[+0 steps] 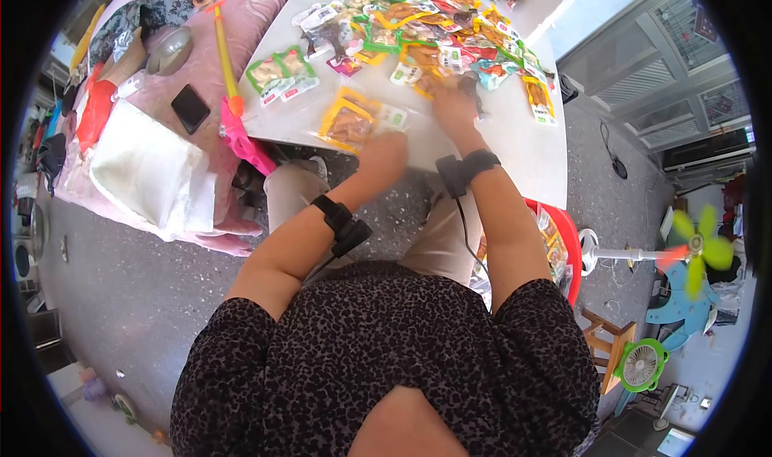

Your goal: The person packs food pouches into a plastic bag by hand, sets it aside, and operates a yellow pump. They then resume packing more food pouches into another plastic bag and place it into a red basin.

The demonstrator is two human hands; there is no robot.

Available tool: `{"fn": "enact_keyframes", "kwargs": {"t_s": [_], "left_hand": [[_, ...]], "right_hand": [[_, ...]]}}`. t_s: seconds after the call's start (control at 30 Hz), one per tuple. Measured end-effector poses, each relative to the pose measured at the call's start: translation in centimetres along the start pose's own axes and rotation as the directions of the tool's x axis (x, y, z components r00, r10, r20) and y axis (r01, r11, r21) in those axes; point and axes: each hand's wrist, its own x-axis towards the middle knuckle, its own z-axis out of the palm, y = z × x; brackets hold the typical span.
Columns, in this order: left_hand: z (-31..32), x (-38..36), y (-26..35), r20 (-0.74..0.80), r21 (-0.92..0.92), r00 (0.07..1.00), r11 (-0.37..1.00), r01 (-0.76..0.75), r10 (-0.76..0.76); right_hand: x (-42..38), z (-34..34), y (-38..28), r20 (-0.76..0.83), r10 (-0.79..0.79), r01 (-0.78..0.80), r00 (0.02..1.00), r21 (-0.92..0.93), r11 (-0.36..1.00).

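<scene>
My left hand is closed at the table's near edge, gripping the lower right side of a clear plastic bag. Inside that bag lies a yellow-edged snack packet with brown food showing. Further forward, my right hand is at the near edge of a heap of snack packets, its fingers curled down against a yellow snack packet. Its fingertips are partly blurred. Two green-edged packets with pale contents lie to the left, apart from the heap.
The white table spans the front. On its left are a pink-covered bed, a black phone and a yellow toy-like stick. A red tub with packets stands by my right leg, near a fan and a wooden stool.
</scene>
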Motion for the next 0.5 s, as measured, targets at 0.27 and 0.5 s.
{"fn": "enact_keyframes", "kwargs": {"t_s": [0.27,0.5], "left_hand": [[0.2,-0.1,-0.1,-0.05,-0.016,0.999,1.0,-0.021,0.02],[0.3,0.0,-0.3,-0.049,-0.032,0.999,0.999,-0.013,0.012]], "right_hand": [[-3.6,1.3,2.2,-0.057,-0.076,0.085,0.995,0.179,0.98],[0.7,-1.8,-2.0,-0.069,-0.014,0.034,0.998,0.293,0.955]]}}
